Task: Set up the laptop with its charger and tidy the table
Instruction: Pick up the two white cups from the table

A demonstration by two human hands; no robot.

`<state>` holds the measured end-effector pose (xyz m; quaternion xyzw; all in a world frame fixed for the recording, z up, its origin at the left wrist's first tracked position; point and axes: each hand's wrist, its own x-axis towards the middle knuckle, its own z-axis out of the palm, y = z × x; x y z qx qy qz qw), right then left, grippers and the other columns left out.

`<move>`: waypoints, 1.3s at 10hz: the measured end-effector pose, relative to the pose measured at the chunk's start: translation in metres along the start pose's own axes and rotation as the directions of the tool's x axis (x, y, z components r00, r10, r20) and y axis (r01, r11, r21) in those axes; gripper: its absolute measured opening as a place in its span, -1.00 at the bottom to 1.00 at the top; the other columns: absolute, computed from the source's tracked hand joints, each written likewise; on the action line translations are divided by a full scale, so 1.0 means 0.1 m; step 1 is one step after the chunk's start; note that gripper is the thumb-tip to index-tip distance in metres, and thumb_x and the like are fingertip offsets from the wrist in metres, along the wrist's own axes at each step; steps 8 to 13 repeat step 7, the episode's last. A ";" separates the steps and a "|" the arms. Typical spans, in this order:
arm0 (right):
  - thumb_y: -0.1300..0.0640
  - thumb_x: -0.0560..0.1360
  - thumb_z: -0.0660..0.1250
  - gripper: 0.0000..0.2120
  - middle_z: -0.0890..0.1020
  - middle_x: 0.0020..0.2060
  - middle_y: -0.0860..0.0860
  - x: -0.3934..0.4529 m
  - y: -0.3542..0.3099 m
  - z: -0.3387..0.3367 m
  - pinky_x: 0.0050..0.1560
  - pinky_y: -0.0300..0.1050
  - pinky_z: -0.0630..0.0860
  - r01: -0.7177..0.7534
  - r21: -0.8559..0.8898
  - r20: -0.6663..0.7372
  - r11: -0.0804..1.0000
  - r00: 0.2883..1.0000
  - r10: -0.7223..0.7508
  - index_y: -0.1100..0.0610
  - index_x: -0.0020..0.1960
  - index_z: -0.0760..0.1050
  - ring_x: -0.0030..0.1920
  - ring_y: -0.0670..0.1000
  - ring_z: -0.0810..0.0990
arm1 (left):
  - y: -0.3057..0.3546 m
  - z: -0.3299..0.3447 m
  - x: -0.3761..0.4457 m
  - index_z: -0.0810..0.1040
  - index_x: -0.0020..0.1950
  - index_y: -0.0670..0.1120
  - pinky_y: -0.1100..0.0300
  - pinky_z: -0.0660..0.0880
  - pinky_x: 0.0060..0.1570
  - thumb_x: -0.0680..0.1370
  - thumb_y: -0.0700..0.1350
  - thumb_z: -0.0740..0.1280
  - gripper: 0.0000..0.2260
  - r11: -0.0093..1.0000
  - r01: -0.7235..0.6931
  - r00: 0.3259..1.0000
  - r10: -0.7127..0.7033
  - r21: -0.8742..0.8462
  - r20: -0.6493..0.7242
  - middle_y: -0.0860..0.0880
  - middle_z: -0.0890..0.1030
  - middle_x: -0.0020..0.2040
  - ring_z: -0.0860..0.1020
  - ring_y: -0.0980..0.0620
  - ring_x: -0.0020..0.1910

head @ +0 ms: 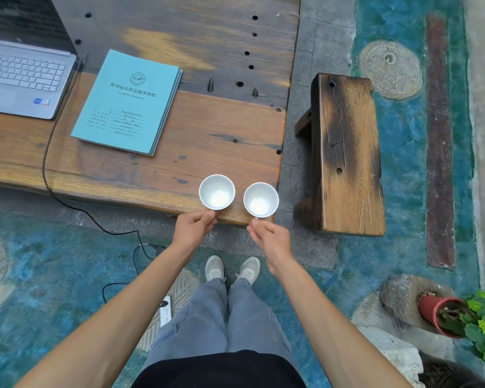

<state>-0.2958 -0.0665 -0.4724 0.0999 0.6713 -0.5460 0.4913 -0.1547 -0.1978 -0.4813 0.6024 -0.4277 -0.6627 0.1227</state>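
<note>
A: Holding two white cups, one per hand, over the near right corner of the table [213, 127]. Left hand [194, 230] has fingers pinched narrow on the handle of the left cup [217, 192]; right hand [273, 240] same grip on the right cup [261, 199]. Both look empty, upright, rims close but not touching.

B: Can't tell if they're resting on the wood or just above it. Risks?

A: Right cup sits v. near the table edge; set down there it could tip off onto the stone floor, and ceramic probably breaks. Pinch on a small handle only, so a cup could swing or slip if moved fast. Also the two rims could knock together.

B: Laptop status?

A: Laptop [22, 68] is at the far left of the table, lid open, screen dark, silver body, pale keys. Charger cable [46, 152] runs from its right side, over the table's front edge, down to a power strip [165, 310] on the floor by the person's feet. Looks plugged in, can't confirm at the strip end. Trip hazard: the cable loops near the shoes, a snag might drag the laptop.

B: Else on the table?

A: Teal booklets [129, 102], neat stack just right of the laptop, well apart from the cups. Wooden stool [345, 152] beside the table's right end.
</note>
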 end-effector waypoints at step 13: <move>-0.03 0.60 0.36 -0.74 0.68 0.15 -0.01 -0.25 -0.21 -0.19 0.11 -0.10 0.63 0.153 -0.416 -0.019 0.896 0.984 -0.177 -0.04 0.27 0.51 0.07 -0.10 0.66 | 0.12 -0.18 -0.07 0.44 0.48 -0.11 0.04 0.58 0.21 0.51 0.00 0.49 -0.42 0.993 -0.039 0.988 0.021 0.115 0.154 -0.08 0.64 0.27 0.69 0.04 0.10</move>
